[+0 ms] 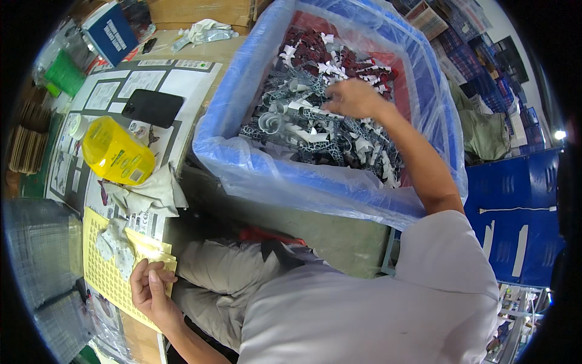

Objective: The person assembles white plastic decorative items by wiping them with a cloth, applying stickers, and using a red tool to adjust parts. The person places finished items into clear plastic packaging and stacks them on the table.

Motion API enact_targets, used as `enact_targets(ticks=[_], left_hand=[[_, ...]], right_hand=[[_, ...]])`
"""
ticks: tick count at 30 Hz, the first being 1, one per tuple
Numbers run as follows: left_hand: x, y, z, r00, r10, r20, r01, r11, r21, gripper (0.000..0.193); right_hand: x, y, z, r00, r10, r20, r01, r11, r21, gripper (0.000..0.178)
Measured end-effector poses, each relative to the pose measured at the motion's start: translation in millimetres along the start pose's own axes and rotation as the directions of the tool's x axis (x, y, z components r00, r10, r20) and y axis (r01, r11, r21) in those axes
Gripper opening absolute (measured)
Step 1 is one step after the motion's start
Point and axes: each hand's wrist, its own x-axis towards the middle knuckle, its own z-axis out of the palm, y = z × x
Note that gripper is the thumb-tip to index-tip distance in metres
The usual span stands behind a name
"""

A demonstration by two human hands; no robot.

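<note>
My right hand [354, 98] reaches into a large blue bin [291, 193] lined with clear plastic film. Its bent fingers are apart, just over a heap of curled grey patterned pieces [303, 130] with white undersides. I see nothing held in them, though the pieces behind partly blend with the fingertips. Darker red patterned pieces [306, 45] lie at the far side of the heap. At the lower left, my left hand [151, 294] rests by the table edge, loosely curled, thumb apart from the fingers. Beside it are yellow label sheets [100, 258] and a crumpled spotted cloth [116, 246].
On the table at left are a yellow liquid bottle [118, 151], a black phone [153, 108], a pale rag [154, 193] and a blue box [110, 33]. Stacked clear trays [42, 249] stand far left. A blue metal cabinet [515, 212] is at right.
</note>
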Motion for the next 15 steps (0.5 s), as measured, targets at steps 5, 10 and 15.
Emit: enact_targets(ticks=[5, 10, 15], left_hand=[[-7, 6, 2, 0.999, 0.047, 0.018, -0.047, 0.999, -0.005, 0.033], [-5, 12, 6, 0.998, -0.038, 0.048, 0.041, 0.996, -0.075, 0.034], [-3, 28, 46, 0.966, 0.055, 0.252, 0.01, 0.969, -0.249, 0.072]], right_hand=[[14, -24, 23, 0.99, -0.132, 0.044, 0.135, 0.987, -0.09, 0.041], [-9, -37, -55, 0.998, 0.029, 0.053, -0.045, 0.95, 0.308, 0.031], [-53, -182, -134, 0.967, -0.135, -0.216, 0.254, 0.546, 0.798, 0.026]])
